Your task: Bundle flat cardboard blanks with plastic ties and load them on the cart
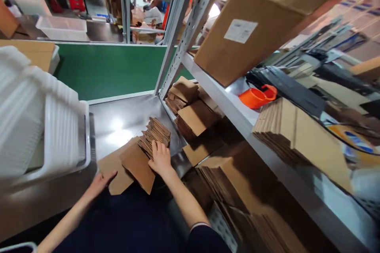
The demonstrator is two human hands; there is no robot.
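Note:
My left hand [100, 184] pinches the near left edge of a flattened cardboard box [117, 162], thumb on top and fingers hidden beneath. A second, darker cardboard flap [139, 166] overlaps it on the right. Just beyond lies a stack of flattened cardboard boxes [156, 132] with its layered edges facing up. My right hand [161, 158] is closed over the near side of this stack, fingertips against the layers. Both hands are over the near part of a shiny metal table [109, 114].
Nested white plastic bins [61, 114] stand at the left. A green conveyor belt [113, 69] runs behind the table. To the right, a metal shelf [228, 102] carries a large carton [246, 35], an orange tape dispenser [257, 97] and folded cardboard [299, 134]. More cardboard stacks [196, 116] sit below it.

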